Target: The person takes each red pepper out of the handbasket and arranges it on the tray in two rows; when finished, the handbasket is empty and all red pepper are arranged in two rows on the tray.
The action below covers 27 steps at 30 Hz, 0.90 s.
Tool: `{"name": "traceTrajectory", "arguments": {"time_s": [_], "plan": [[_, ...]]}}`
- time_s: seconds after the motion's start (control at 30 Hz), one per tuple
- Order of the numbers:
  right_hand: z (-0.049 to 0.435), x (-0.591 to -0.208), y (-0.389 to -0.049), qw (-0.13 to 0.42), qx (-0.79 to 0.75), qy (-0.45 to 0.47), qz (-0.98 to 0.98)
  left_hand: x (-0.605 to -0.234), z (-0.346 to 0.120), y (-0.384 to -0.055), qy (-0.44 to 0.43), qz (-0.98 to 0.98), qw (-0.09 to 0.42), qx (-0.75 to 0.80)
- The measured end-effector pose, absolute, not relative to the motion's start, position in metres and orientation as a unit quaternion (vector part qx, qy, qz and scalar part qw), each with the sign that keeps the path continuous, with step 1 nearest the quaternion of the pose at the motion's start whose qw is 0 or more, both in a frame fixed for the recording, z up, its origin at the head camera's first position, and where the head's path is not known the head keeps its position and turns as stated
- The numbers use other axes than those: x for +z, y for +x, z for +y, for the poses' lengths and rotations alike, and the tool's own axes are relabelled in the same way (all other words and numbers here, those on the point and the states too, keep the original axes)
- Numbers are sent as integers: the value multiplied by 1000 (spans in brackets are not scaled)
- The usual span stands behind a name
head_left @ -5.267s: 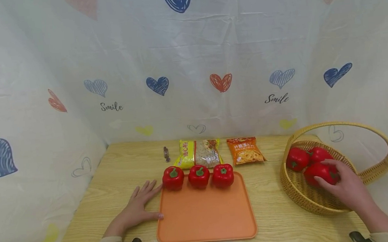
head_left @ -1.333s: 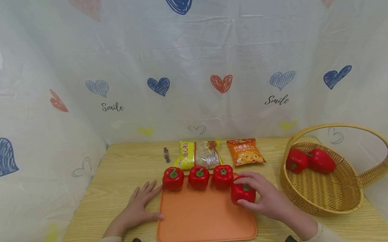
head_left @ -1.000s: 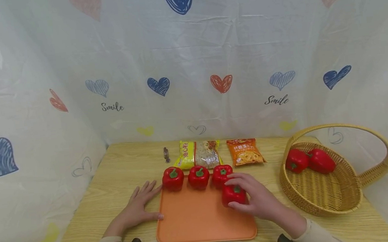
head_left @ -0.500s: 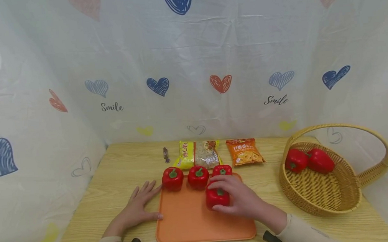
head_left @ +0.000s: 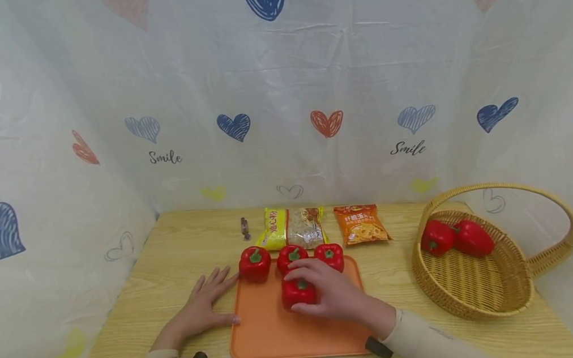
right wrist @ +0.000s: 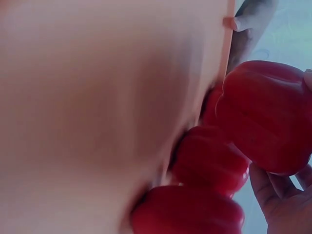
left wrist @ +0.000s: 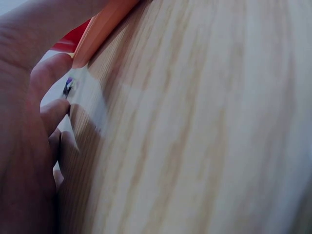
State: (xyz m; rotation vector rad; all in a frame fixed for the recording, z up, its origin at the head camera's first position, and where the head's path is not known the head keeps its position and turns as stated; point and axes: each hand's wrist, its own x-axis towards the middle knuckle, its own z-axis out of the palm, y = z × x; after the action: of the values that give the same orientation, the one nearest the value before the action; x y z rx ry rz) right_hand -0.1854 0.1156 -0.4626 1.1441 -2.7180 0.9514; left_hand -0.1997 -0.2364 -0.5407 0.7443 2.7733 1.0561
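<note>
My right hand (head_left: 334, 291) grips a red bell pepper (head_left: 297, 296) over the middle of the orange tray (head_left: 300, 337). In the right wrist view, the held bell pepper (right wrist: 268, 117) hangs clear of the tray, thumb and fingers on opposite sides. Three more red bell peppers stand in a row along the tray's back edge: a left one (head_left: 255, 264), a middle one (head_left: 290, 255) partly behind my fingers, and a right one (head_left: 330, 256). My left hand (head_left: 200, 306) lies with spread fingers beside the tray, fingertips and thumb at its left edge.
A wicker basket (head_left: 428, 280) with a tall handle stands at the right, two red bell peppers (head_left: 473, 237) inside. Behind the tray lie a yellow noodle bag (head_left: 291, 228), an orange snack bag (head_left: 361, 223) and a small brown wrapped candy (head_left: 245, 228). A heart-printed curtain surrounds the table.
My right hand took a bell pepper from the basket, brought it to the tray's right side, then moved it left along the front of the row. The left hand has stayed put.
</note>
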Motion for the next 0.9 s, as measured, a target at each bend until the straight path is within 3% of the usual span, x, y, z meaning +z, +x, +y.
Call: {"name": "traceTrajectory", "arguments": {"time_s": [0.9], "plan": [[64,-472,-206,-13,283,416,-864,-541,-235,-201,232,908,52,345]]}}
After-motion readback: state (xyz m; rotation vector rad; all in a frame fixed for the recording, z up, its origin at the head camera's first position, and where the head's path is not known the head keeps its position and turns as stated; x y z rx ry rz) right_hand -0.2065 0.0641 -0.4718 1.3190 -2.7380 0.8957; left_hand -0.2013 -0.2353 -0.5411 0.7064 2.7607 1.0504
